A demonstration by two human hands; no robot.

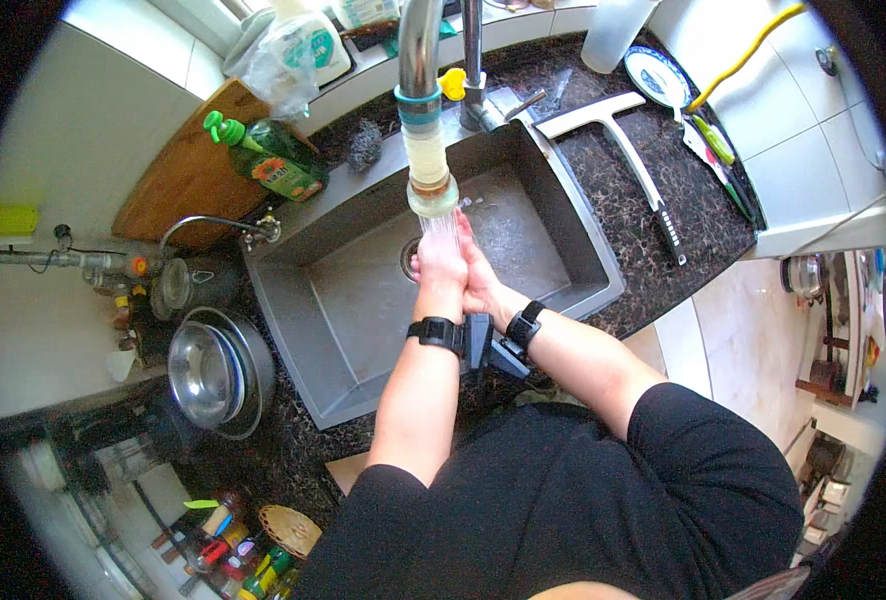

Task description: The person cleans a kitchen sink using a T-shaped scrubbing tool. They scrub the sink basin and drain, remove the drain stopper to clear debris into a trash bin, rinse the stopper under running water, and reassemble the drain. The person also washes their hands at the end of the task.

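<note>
My left hand (441, 259) and my right hand (480, 266) touch each other over the sink basin (353, 330). Water streams (438, 227) onto them from the pale spray nozzle (432, 196) of a metal faucet (419, 52). The left hand's back faces up, and its fingers are blurred by the water. My right hand lies against its side, with some fingers hidden beneath or behind it. No object shows in either hand. Each wrist wears a black strap (437, 334) with grey hardware. Partly behind the left hand is the round drain (408, 259).
Left of the sink are a green pump bottle (285, 169), a wooden board (180, 165), a steel-wool scrubber (365, 145), a small tap (266, 229) and nested metal bowls (202, 375). A white squeegee (623, 127), a blue-patterned plate (656, 77) and knives (713, 154) lie on the right counter.
</note>
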